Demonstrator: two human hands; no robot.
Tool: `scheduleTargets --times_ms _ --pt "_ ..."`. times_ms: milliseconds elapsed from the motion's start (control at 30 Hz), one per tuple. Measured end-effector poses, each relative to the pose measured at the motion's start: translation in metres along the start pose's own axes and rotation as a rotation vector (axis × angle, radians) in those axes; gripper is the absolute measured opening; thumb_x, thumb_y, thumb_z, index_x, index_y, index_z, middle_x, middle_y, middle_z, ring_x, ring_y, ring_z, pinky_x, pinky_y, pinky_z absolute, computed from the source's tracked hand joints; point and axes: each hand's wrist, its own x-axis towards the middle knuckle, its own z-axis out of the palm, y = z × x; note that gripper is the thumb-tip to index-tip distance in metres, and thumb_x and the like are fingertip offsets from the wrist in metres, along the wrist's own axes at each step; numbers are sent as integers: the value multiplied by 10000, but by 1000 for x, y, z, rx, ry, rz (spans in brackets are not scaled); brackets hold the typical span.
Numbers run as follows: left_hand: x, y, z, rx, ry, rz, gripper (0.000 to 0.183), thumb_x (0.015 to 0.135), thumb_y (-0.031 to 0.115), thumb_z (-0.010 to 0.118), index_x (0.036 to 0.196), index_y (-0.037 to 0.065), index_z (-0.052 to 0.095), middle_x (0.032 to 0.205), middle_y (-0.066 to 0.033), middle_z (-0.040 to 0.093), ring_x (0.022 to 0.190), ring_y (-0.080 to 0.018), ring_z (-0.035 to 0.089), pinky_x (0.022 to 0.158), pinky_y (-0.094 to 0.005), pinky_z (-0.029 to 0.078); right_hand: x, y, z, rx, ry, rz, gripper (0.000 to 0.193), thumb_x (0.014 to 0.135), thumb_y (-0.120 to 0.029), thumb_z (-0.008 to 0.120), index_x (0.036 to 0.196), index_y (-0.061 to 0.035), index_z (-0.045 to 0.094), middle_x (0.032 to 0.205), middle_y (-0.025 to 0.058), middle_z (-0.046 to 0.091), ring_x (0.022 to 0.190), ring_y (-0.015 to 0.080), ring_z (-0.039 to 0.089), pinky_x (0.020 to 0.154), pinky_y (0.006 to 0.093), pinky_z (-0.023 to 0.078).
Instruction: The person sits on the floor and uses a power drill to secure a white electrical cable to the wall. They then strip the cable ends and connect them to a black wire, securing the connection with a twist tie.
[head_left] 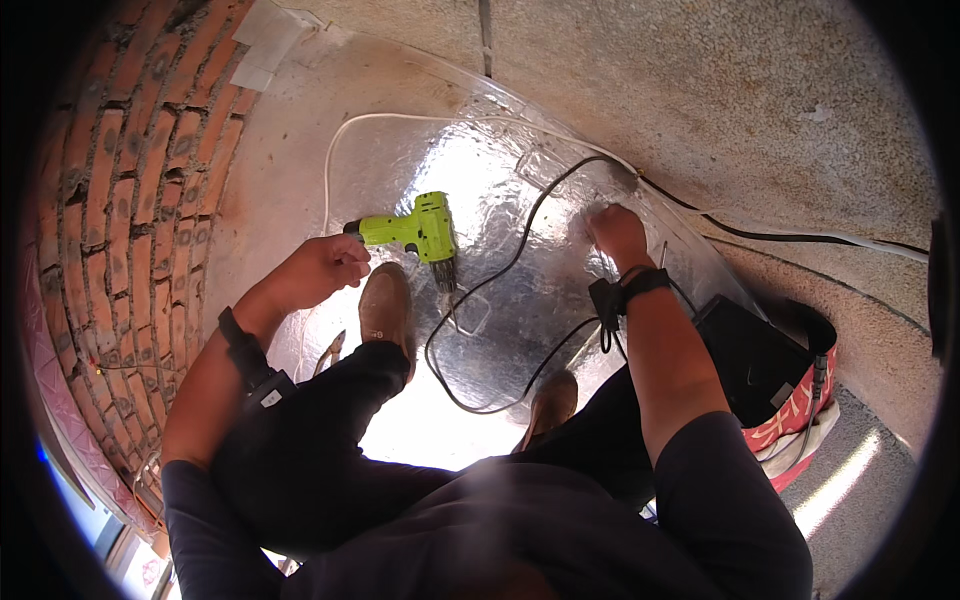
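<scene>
A lime-green power drill point(432, 228) lies on shiny clear plastic sheeting point(500, 330), its handle to the left and its chuck toward me. My left hand point(335, 264) hovers just beside the handle's end, fingers curled together; whatever may be in them is hidden. My right hand point(617, 234) is over the sheeting farther right, beyond the black cable point(528, 237). Its fingers are also closed, and I cannot see what, if anything, they pinch. A loop of thin wire or rod point(475, 310) lies by the drill's tip.
A white cable point(430, 117) arcs across behind the drill. My brown shoes point(386, 305) rest on the sheeting, with a plier-like tool point(331, 352) beside the left one. A brick wall point(140, 230) rises at left. At right stands a red patterned bag point(795, 410) with a black flat item point(752, 355).
</scene>
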Motion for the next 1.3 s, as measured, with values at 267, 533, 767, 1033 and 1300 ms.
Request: scheduleTargets --times_ms 267,533,767,1033,1300 --pt "-4 -1 0 -29 10 -36 174 881 55 605 1032 -29 584 863 -52 619 800 -143 588 743 -277 489 4 -24 -50 1958 101 557 144 918 -150 490 958 -39 572 820 87 637 764 219 662 624 291 544" --pt "-1 7 4 32 23 -49 209 850 59 646 1036 -20 591 855 -54 620 800 -137 583 733 -271 479 7 -10 -42 1746 121 470 102 944 -128 541 933 -39 589 861 64 640 814 184 659 659 258 553" --pt "0 5 4 28 17 -50 221 843 69 664 1036 -17 598 866 -56 625 814 -134 584 739 -271 478 19 2 -17 1393 249 420 184 903 -130 539 980 -9 654 734 75 657 694 138 642 564 256 505" --pt "2 15 7 25 20 -39 173 863 49 635 1017 -15 588 856 -37 615 800 -127 578 743 -269 483 34 43 5 534 436 262 135 897 -108 571 943 6 628 732 44 606 580 178 589 539 317 488" --pt "5 13 9 -3 2 -45 162 856 28 640 1006 -6 590 855 -35 615 802 -125 578 749 -271 484 10 11 -36 1626 464 535 39 852 -15 613 891 -11 615 847 94 635 716 193 632 594 265 540"
